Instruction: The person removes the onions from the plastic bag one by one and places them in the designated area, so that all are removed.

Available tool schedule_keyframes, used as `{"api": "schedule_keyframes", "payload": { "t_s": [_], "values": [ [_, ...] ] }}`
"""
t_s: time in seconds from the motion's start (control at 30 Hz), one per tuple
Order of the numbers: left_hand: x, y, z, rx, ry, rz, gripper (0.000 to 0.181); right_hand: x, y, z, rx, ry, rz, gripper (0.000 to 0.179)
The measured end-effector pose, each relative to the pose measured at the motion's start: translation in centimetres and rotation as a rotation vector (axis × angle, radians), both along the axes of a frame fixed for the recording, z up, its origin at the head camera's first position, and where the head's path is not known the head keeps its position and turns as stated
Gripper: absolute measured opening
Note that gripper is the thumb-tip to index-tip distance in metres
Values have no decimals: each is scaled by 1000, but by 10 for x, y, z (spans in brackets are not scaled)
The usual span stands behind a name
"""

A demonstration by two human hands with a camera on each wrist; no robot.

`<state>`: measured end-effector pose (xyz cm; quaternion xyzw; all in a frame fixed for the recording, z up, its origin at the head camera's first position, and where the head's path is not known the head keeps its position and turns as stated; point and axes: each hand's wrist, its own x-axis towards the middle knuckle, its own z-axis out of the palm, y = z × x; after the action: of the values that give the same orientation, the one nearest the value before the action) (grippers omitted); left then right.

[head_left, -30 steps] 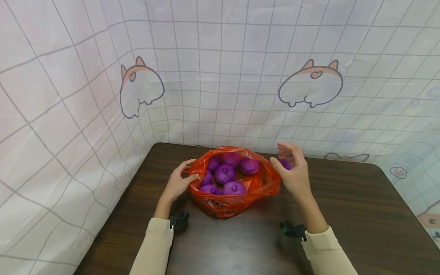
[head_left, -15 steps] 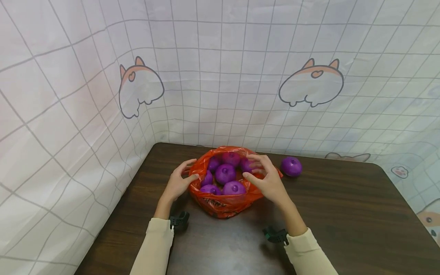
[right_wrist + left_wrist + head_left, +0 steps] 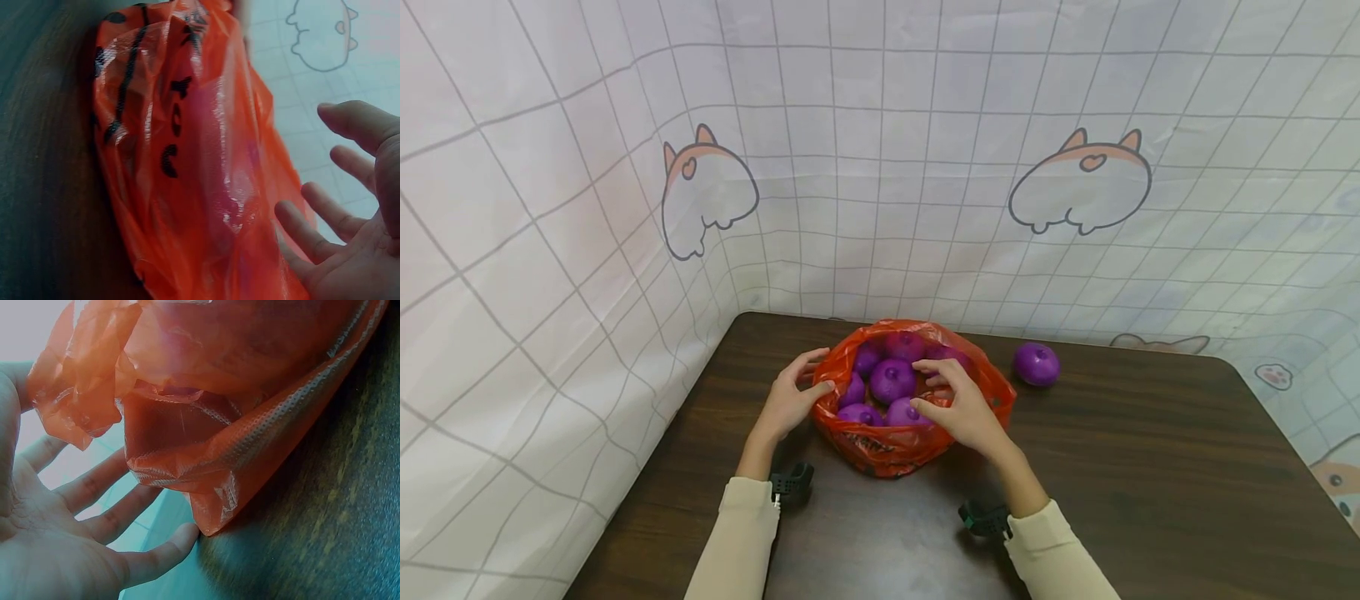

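A red plastic bag (image 3: 887, 450) with black print stands wide open on the table. Inside lie several round purple fruits (image 3: 892, 381), each with a small nub on top. At the bag's left rim, my left hand (image 3: 790, 396) holds the plastic between thumb and fingers. The left wrist view shows a fold of the bag (image 3: 81, 387) over that hand's thumb side, the other fingers spread outside. My right hand (image 3: 964, 412) hovers over the right part of the opening, fingers spread and slightly bent, holding nothing. It partly hides the fruits beneath it.
One more purple fruit (image 3: 1037, 365) sits on the dark wooden table (image 3: 1150, 467), right of the bag near the back edge. A white grid-patterned curtain (image 3: 887, 208) stands behind and along the left side. Each wrist carries a black band (image 3: 985, 518).
My right hand has let go of a purple fruit at the back right and moved left over the bag's opening. The left hand and the bag have stayed in place.
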<state>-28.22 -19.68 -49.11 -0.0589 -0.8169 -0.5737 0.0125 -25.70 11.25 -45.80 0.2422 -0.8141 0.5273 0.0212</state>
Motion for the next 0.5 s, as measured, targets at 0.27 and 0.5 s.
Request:
{"api": "schedule_keyframes", "payload": {
  "t_s": [0.27,0.5],
  "values": [
    [0,0,0,-12,8,3,54,-3,0,-13,111,-14,15,55],
    [-1,1,0,-12,4,7,54,-3,0,-17,137,-62,17,54]
  ]
}}
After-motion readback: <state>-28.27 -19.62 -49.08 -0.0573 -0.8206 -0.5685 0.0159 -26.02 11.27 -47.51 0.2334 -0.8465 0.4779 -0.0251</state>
